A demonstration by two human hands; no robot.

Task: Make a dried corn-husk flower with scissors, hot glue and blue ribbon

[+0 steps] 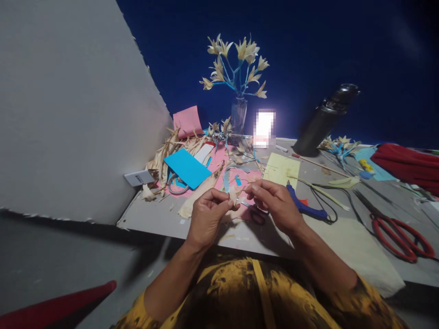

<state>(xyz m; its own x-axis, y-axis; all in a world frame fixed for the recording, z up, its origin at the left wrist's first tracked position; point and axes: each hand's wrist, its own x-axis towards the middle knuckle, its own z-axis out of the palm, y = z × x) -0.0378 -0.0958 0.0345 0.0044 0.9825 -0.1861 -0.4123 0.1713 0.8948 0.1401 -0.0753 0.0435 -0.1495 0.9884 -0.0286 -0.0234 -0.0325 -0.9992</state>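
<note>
Near the table's front edge, my left hand (210, 214) pinches a small cream husk flower (233, 194) between thumb and fingers. Close by on the right, my right hand (274, 203) has its thumb and fingers pressed together beside the flower; what they hold, if anything, is too small to make out. Small scissors with dark handles (257, 214) lie under and between my hands. A blue glue gun (305, 203) rests just right of my right hand. Behind my left hand is a blue paper sheet (188, 168) on top of dried husks (159, 162).
A glass vase (239, 114) with husk flowers stands at the back. A dark flask (318, 123) is right of it. Large red-handled scissors (399, 233) lie at the right, below a red cloth (408, 164). Yellow paper (279, 169) lies mid-table. A grey wall (68, 100) borders the left.
</note>
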